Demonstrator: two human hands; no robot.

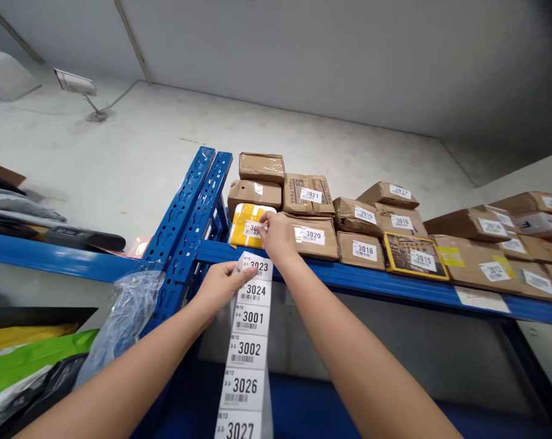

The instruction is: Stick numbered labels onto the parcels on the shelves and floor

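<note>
My left hand pinches the top of a long strip of printed labels, thumb over the label 3023. The strip hangs down, its further labels reading 3024, 3001, 3002, 3026 and 3027. Up on the shelf, my right hand has its fingers at a white label on a yellow and white package. That label's number is partly covered by the fingers. To the right sits a cardboard box labelled 3020, with box 3021 above it. Two unlabelled-looking boxes rest above the yellow package.
A blue shelf beam carries several labelled boxes to the right. Blue perforated uprights rise at left, with clear plastic wrap hanging beside them. Left shelves hold a black item and a green bag. A camera is wall-mounted.
</note>
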